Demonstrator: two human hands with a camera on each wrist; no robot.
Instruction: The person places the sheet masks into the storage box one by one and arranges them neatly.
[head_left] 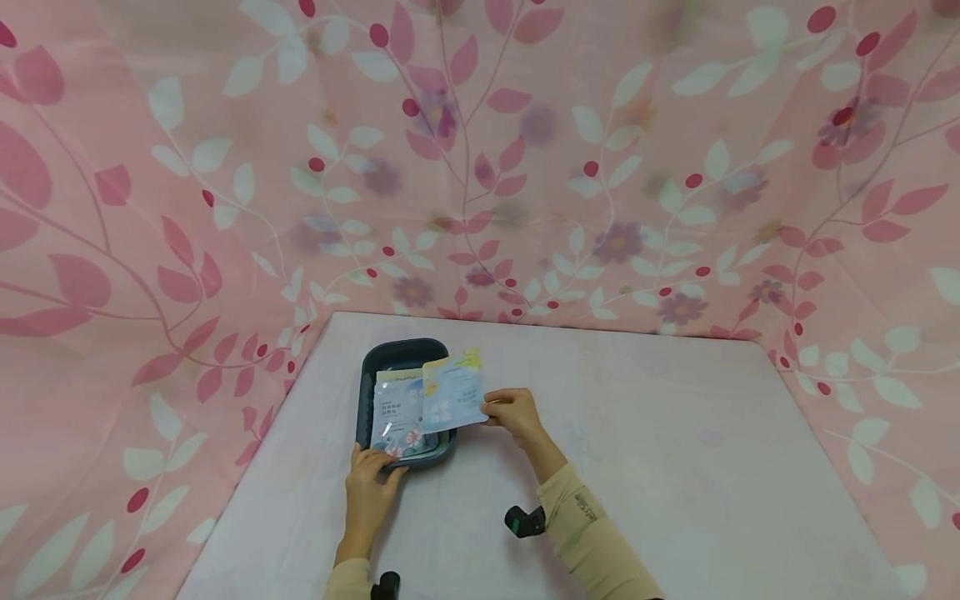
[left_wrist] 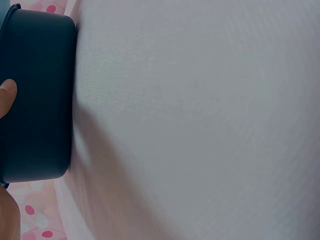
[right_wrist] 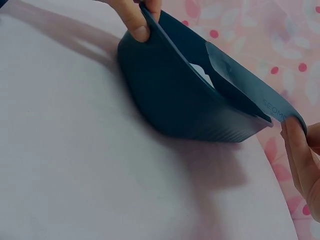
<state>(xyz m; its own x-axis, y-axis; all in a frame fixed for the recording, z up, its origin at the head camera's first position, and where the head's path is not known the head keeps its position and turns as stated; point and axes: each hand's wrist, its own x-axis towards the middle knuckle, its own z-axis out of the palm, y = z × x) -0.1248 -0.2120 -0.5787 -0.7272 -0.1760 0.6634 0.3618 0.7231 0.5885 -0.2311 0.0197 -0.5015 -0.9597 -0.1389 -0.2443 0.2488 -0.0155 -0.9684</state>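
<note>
A dark teal plastic basket [head_left: 365,400] stands toward the left of the white table. My left hand [head_left: 369,483] grips its near left corner, the thumb [left_wrist: 7,97] against the outer wall in the left wrist view. Inside lies a pale blue flat packet [head_left: 396,412] with flowers printed at its lower end; what is beneath it is mostly hidden. Between thumb and fingers, my right hand [head_left: 517,414] pinches the edge of a light blue packet [head_left: 453,392] with yellow at its top. That packet is tilted over the basket's right rim and overlaps the other one.
A white cloth covers the table [head_left: 637,450], which stretches to the right of the basket. Pink floral fabric [head_left: 480,167] hangs behind and at both sides. Small black devices sit at the right wrist [head_left: 525,522] and left wrist [head_left: 386,585].
</note>
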